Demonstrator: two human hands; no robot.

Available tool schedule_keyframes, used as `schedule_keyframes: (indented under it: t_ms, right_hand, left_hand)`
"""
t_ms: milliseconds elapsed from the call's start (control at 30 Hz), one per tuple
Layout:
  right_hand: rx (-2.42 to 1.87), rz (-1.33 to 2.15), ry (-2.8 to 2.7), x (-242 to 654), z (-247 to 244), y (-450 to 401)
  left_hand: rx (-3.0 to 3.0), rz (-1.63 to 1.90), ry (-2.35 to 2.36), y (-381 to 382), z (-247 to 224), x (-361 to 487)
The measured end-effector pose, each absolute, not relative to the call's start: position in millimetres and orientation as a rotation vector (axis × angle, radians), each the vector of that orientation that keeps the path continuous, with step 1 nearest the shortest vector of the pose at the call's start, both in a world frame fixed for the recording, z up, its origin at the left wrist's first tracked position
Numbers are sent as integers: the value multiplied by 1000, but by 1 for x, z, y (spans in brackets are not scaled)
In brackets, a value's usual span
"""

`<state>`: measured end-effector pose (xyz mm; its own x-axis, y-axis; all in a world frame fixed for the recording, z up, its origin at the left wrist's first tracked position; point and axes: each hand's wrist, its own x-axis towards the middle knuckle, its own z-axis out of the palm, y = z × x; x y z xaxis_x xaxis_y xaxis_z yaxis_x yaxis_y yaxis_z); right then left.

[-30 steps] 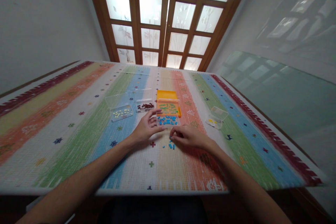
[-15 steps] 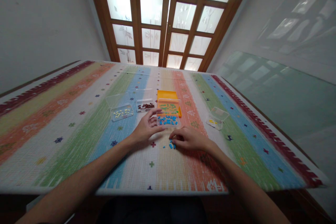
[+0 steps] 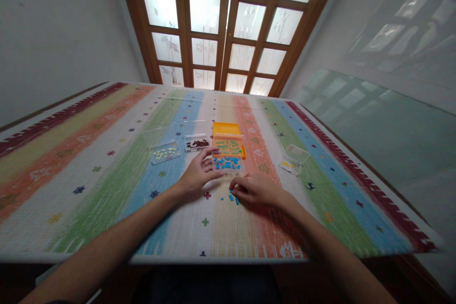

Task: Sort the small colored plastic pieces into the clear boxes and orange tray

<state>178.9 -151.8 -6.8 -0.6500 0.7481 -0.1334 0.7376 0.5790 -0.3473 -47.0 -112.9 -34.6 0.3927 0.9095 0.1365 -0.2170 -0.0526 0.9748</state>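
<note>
My left hand [image 3: 200, 170] curves around the left side of a small clear plastic box [image 3: 242, 167], thumb at its near edge and index finger at its far edge. Inside the box lie many small blue bricks [image 3: 228, 163]. In front of it, several loose blue bricks [image 3: 231, 197] rest on the tablecloth. Over these my right hand [image 3: 252, 187] is bent with thumb and fingertips pinched together. Whatever sits between those fingertips is too small or hidden to make out.
Behind stands an orange tray [image 3: 227, 127] with a clear box of green pieces [image 3: 228, 146]. Leftward are open clear boxes with dark red pieces [image 3: 197, 143] and pale yellow pieces [image 3: 166, 153]. On the right, another open box holds yellow pieces [image 3: 288, 165]. A striped cloth [image 3: 185, 242] covers the table.
My right hand has shifted very slightly over the loose blue bricks, and their visible arrangement beneath the fingertips differs a little. My left hand stays at the box.
</note>
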Motion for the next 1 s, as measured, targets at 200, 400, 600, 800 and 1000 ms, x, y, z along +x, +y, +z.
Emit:
schedule_keyframes:
  t_ms: [200,400,600,800,1000]
  right_hand:
    - [-1376,385,-2889,173,-6,-157]
    - [-1422,287,-2892,170,-6,-157]
    - [-1448,402,-2816,180,6,-154]
    - [-1278,476,-2606,185,31,-143]
    - [-1347,271,-2636,165,32,-117]
  left_hand:
    - [1310,1047,696,-112,-35,-47]
    - [1303,1046,680,-110,-37,-47]
    - [1316,1037,686,-111,-36,-49]
    - [1308,1029,689,-110,-38,-47]
    - [1289,991,680,-115,-36,-46]
